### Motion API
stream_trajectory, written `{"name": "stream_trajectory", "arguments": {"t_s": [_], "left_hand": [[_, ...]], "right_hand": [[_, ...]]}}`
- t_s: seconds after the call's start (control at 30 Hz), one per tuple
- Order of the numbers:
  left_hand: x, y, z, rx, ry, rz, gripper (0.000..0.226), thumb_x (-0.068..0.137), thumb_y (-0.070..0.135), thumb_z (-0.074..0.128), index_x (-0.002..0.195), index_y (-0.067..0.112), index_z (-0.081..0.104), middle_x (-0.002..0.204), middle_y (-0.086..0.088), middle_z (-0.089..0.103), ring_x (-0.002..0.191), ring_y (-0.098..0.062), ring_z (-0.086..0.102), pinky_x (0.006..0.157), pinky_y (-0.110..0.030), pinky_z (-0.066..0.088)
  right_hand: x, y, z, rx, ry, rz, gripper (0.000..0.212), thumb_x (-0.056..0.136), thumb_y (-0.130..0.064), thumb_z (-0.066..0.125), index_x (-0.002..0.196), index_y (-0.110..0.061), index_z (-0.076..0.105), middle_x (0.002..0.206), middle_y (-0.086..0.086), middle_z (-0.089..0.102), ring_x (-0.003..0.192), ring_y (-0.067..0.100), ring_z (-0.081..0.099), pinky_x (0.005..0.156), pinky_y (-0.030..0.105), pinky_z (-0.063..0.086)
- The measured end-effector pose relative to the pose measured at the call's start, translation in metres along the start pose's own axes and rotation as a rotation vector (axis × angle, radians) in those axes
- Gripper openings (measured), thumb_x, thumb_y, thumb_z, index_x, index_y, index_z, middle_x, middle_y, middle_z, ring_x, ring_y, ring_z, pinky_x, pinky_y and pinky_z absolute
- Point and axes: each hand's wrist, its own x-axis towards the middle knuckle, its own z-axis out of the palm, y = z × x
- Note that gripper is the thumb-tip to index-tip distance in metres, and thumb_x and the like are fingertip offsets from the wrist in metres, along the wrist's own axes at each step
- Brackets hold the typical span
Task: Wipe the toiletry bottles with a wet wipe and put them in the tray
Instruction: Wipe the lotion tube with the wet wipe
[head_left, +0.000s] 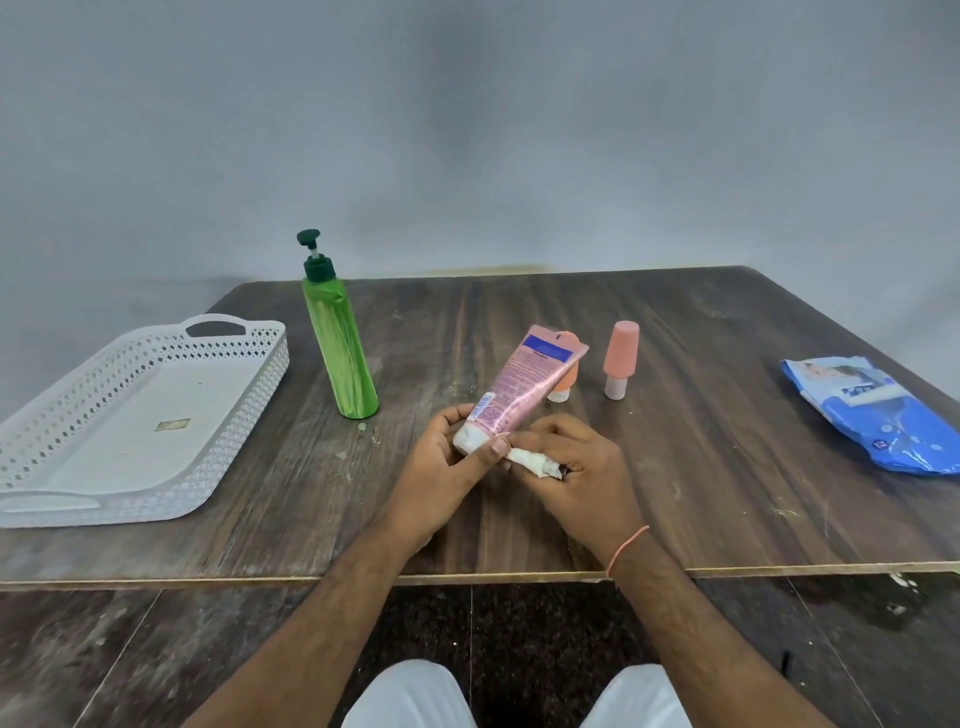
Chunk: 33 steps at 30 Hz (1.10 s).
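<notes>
1. Gripping the pink tube (524, 387) by its white cap end with the left hand (441, 467), fingers (470, 415) curled round it – tube slanting up and away, crimped end pointing toward the far side of the bench (701, 467).
2. Pinching a bunched white wet wipe (532, 461) in the right hand (576, 478), fingers curled over it, wipe touching the tube just beside the cap.
3. Holding both hands low over the near middle of the bench, wrists crossing its front edge; wearing a thin orange thread (626, 548) round the right wrist.
4. Standing upright just left of the hands: a green pump bottle (343, 353) with a dark green pump head, between the tube and the tray.
5. Lying at the left edge of the bench: a white perforated tray (244, 395) with handle cut-outs, holding none of the bottles, only a small sticker on its floor.
6. Standing behind the tube: a small orange bottle (563, 387), mostly hidden by the tube, and beside it a peach-capped bottle (619, 358) in full view – both cap-ends down, well apart from the tray.
7. Lying far right, near the bench edge: a blue wet wipe pack (878, 415), crumpled, well apart from the hands.
8. Showing below the bench edge: dark floor and white-clothed knees (415, 696).
</notes>
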Motion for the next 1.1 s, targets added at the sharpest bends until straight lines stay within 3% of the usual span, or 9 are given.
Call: {"name": "stream_trajectory", "arguments": {"t_s": [0.07,0.17,0.27,0.37,0.5,0.6,0.77,0.93,1.1], "left_hand": [[0.0006,0.0012,0.0007,-0.009,0.011,-0.001,0.078,0.078,0.053,0.086,0.139,0.018,0.053,0.127,-0.003,0.075,0.113,-0.016,0.073,0.093,-0.033,0.059],[-0.0003,0.0041,0.0043,0.007,0.061,0.014,0.058,0.093,0.053,0.072,0.134,0.016,0.057,0.11,0.0,0.075,0.082,0.002,0.068,0.069,-0.015,0.052],[0.001,0.0035,0.0049,0.015,0.116,-0.003,0.04,0.107,0.051,0.051,0.115,0.013,0.062,0.086,0.01,0.071,0.07,-0.003,0.056,0.058,-0.019,0.044],[0.0033,0.0013,0.0023,0.02,0.152,-0.058,0.047,0.11,0.052,0.038,0.104,0.013,0.064,0.074,0.005,0.062,0.066,-0.01,0.053,0.056,-0.022,0.041],[0.0016,0.0004,0.0053,0.169,0.103,-0.069,0.054,0.108,0.059,0.032,0.098,0.018,0.065,0.074,0.004,0.059,0.066,-0.007,0.053,0.06,-0.022,0.044],[0.0032,0.0001,0.0068,0.198,0.126,-0.041,0.056,0.111,0.053,0.032,0.093,0.012,0.066,0.073,-0.002,0.062,0.064,-0.012,0.053,0.058,-0.02,0.045],[0.0032,-0.0004,0.0046,0.186,0.099,0.029,0.05,0.114,0.038,0.035,0.108,0.009,0.074,0.098,-0.015,0.077,0.072,-0.015,0.062,0.06,-0.025,0.053],[0.0004,-0.0017,0.003,0.166,0.004,0.062,0.049,0.105,0.059,0.049,0.116,0.016,0.07,0.098,-0.002,0.076,0.082,-0.012,0.065,0.066,-0.029,0.054],[0.0006,-0.0003,0.0025,0.18,-0.066,0.036,0.045,0.097,0.055,0.056,0.132,0.026,0.061,0.115,-0.005,0.075,0.093,-0.018,0.066,0.068,-0.032,0.052]], "right_hand": [[0.0019,-0.0006,0.0002,0.023,-0.016,0.007,0.031,0.088,-0.017,0.09,0.118,-0.02,0.084,0.109,-0.009,0.072,0.101,0.011,0.07,0.084,0.026,0.059],[0.0039,-0.0008,0.001,0.071,-0.02,0.017,0.033,0.086,-0.012,0.09,0.117,-0.02,0.084,0.108,-0.008,0.072,0.1,0.012,0.071,0.084,0.023,0.057],[0.0038,-0.0014,-0.0004,0.106,0.01,0.058,0.032,0.081,-0.004,0.092,0.108,-0.019,0.085,0.105,-0.008,0.076,0.099,0.015,0.074,0.084,0.029,0.059],[0.0028,-0.0021,-0.0001,0.099,0.025,0.085,0.03,0.079,0.0,0.09,0.101,-0.02,0.083,0.101,-0.011,0.077,0.096,0.015,0.075,0.081,0.035,0.06],[0.0034,-0.004,0.0005,0.098,0.021,0.053,0.028,0.079,-0.001,0.09,0.099,-0.02,0.085,0.101,-0.012,0.078,0.097,0.012,0.076,0.083,0.036,0.061],[0.0034,-0.0035,-0.0002,0.119,0.036,0.06,0.028,0.08,-0.001,0.091,0.101,-0.019,0.086,0.103,-0.009,0.079,0.099,0.015,0.076,0.085,0.039,0.061],[0.0031,-0.0027,-0.0001,0.14,0.062,0.072,0.028,0.083,-0.003,0.09,0.106,-0.019,0.086,0.103,-0.005,0.076,0.097,0.019,0.075,0.084,0.042,0.061],[0.0019,-0.0029,0.0015,0.076,0.03,0.059,0.026,0.085,-0.011,0.09,0.109,-0.02,0.085,0.105,-0.006,0.075,0.098,0.017,0.074,0.082,0.041,0.061],[0.0039,-0.0041,-0.0008,0.083,0.094,0.092,0.03,0.085,-0.002,0.087,0.11,-0.019,0.084,0.104,-0.004,0.074,0.099,0.016,0.073,0.084,0.039,0.061]]}}
